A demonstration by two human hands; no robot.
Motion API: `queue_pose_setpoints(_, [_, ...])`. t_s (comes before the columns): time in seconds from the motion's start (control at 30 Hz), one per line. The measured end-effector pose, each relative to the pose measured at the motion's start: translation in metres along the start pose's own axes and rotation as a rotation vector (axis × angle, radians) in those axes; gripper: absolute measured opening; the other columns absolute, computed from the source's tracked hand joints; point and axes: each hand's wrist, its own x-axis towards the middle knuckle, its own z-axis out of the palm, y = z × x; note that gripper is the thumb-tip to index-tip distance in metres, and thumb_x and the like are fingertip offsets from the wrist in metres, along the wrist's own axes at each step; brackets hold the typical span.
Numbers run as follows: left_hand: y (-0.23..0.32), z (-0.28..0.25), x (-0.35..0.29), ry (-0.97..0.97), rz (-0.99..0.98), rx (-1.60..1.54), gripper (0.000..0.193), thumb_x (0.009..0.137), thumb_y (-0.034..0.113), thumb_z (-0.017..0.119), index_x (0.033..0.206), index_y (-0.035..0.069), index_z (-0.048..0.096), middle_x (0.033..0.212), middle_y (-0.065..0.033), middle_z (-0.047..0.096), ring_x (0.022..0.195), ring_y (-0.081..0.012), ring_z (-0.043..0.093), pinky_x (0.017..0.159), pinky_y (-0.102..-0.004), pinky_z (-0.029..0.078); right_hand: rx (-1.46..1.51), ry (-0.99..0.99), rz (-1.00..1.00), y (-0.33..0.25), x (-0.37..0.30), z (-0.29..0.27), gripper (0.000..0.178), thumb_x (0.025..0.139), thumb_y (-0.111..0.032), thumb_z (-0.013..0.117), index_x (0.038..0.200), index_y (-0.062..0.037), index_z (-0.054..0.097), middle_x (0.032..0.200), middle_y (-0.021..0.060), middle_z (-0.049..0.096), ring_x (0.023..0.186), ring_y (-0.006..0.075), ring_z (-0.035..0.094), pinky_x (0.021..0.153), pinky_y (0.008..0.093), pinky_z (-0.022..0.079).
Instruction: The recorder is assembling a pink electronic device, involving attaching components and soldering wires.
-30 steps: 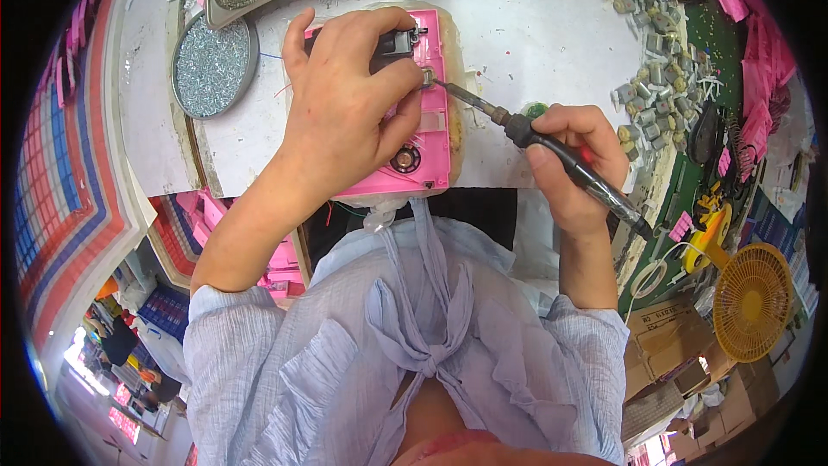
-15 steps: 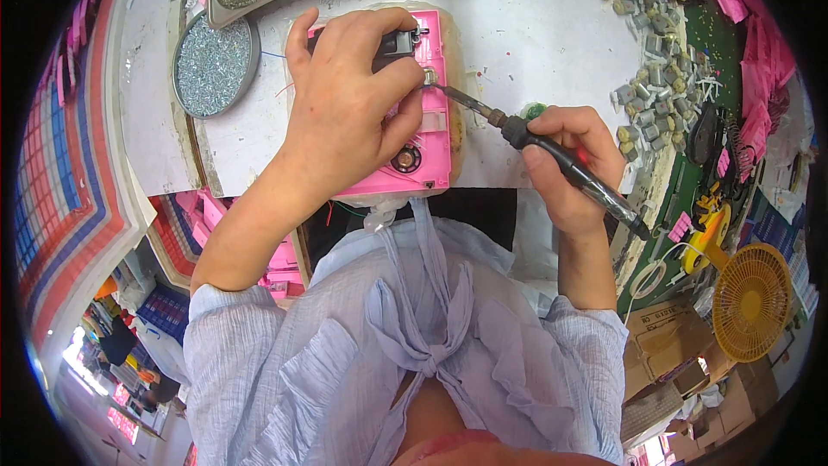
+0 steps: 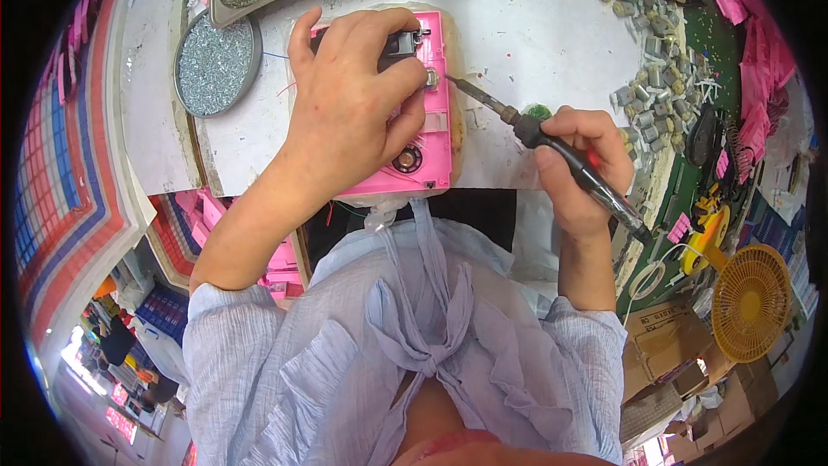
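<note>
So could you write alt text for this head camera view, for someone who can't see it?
Seen from above, a person's left hand presses on a pink plastic casing while the right hand holds a soldering iron, tip near a small metal part. A round dish of screws sits to the left.

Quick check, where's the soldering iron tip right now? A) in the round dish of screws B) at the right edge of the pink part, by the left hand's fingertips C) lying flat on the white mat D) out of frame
B: the right hand holds the soldering iron with its tip at the right edge of the pink part, beside the left hand.
</note>
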Motion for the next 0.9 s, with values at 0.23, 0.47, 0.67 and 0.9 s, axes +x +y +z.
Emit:
queue_pose_setpoints(0.23, [0.002,-0.001,0.001,-0.006,0.003,0.012,0.014,0.073,0.013,0.074,0.085,0.011,0.068,0.125,-0.0086,0.060,0.118,-0.0287,0.056,0.111,-0.0624,0.024,-0.023,-0.008,-0.045,0.001,0.000,-0.004,0.025,0.085,0.002,0.074,0.108,0.0013,0.063,0.074,-0.0027,0.059,0.062,0.0012,0.047,0.055,0.0187,0.034])
queue_pose_setpoints(0.47, [0.001,-0.001,0.001,-0.007,0.006,0.018,0.014,0.073,0.013,0.074,0.085,0.011,0.069,0.126,-0.0094,0.060,0.119,-0.0288,0.056,0.112,-0.0610,0.023,-0.012,-0.005,-0.071,0.002,0.000,-0.005,0.025,0.085,0.001,0.075,0.108,0.0012,0.063,0.075,-0.0015,0.060,0.063,0.0020,0.047,0.057,0.0190,0.035])
queue_pose_setpoints(0.67, [0.001,-0.002,0.001,-0.024,-0.001,0.028,0.014,0.073,0.014,0.075,0.087,0.012,0.069,0.128,-0.0093,0.060,0.121,-0.0290,0.057,0.114,-0.0589,0.022,-0.014,-0.011,-0.077,0.001,0.000,-0.007,0.025,0.085,0.001,0.075,0.107,0.0014,0.063,0.075,-0.0011,0.060,0.062,0.0026,0.048,0.057,0.0191,0.036])
queue_pose_setpoints(0.9, [-0.005,-0.017,-0.008,0.131,-0.006,0.021,0.035,0.073,0.016,0.078,0.105,0.011,0.066,0.124,-0.0105,0.060,0.117,-0.0309,0.057,0.110,-0.0566,0.028,0.004,-0.014,-0.094,0.001,0.000,-0.007,0.026,0.085,0.001,0.074,0.108,0.0020,0.063,0.078,0.0004,0.061,0.064,0.0033,0.049,0.058,0.0194,0.037])
